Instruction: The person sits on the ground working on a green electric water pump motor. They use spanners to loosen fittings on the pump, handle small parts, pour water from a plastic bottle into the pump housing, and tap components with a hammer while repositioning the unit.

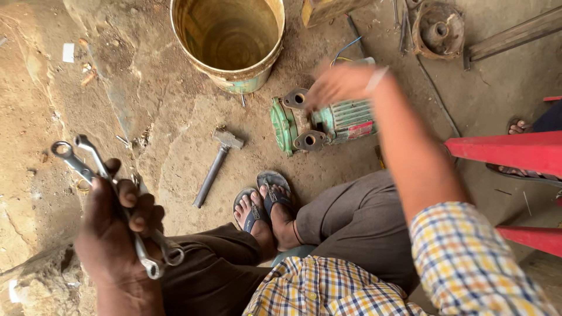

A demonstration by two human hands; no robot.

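The left hand (pixel 117 228) has its fingers (pixel 136 205) clenched around a bundle of slim, bright steel spanners (pixel 108 193) with ring and open ends, held low at the left. The right hand (pixel 336 85), blurred, reaches over a ribbed green cast-metal pump motor (pixel 322 123) lying on the floor; whether its fingers grip anything cannot be told. A steel hammer (pixel 215 165) lies near the motor, a worn yellowish plastic bucket (pixel 231 41) beyond. The floor (pixel 170 117) is cracked, dusty packed earth.
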